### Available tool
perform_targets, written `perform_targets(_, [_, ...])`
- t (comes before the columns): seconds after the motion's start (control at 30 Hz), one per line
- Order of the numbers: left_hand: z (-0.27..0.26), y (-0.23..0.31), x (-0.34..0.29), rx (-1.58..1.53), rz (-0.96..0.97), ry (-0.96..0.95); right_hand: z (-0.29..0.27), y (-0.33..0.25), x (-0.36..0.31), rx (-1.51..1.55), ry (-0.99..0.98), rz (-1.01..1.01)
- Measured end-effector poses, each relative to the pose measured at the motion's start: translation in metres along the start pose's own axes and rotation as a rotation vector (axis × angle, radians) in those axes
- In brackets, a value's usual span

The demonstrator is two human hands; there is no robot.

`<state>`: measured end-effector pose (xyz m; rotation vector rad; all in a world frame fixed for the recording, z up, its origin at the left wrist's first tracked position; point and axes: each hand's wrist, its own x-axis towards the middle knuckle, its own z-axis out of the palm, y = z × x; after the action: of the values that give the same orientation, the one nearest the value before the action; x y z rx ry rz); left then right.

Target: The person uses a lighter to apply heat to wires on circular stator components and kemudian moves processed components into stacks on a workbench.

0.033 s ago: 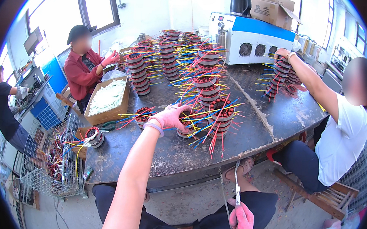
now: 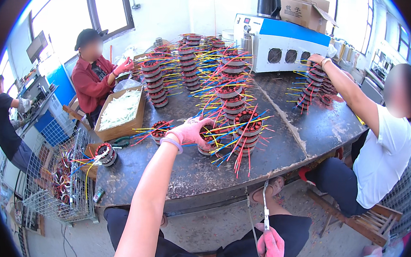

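My left hand [image 2: 191, 130], in a pink glove with a lilac band at the wrist, reaches over the dark table. Its fingers curl round a small motor stator [image 2: 206, 148] with red, yellow and blue wires. A short stack of stators [image 2: 247, 133] is just right of it, and another stator [image 2: 160, 131] lies to its left. Above my lap, my right hand [image 2: 272, 252], also pink-gloved, is closed on a slender metal tool [image 2: 266, 212] with a bent tip pointing up toward the table edge. The tool's lower end is hidden in the hand.
Tall stator stacks [image 2: 231, 87] with wires sticking out rise behind. A carton of pale strips [image 2: 120, 111] and a single stator [image 2: 105, 154] are at left, above a wire basket [image 2: 61, 181]. Co-workers sit at left and right; the right one touches a stator stack [image 2: 310, 90].
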<state>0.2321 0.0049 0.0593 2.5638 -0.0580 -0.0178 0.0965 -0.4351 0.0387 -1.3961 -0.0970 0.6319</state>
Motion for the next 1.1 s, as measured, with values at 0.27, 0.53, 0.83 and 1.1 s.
perform_targets(0.27, [-0.001,0.010,-0.008,0.061,-0.052,-0.064,0.001,0.003,0.001,0.008,0.010,0.009])
perform_targets(0.53, [0.005,0.021,-0.019,0.069,-0.096,0.022,0.003,0.004,0.000,0.001,0.008,-0.010])
perform_targets(0.83, [-0.003,0.025,-0.040,0.100,0.023,0.200,0.002,0.004,0.002,0.043,-0.006,0.031])
perform_targets(1.1, [0.012,0.011,-0.026,0.564,0.180,0.134,0.005,0.007,0.003,0.015,-0.010,-0.002])
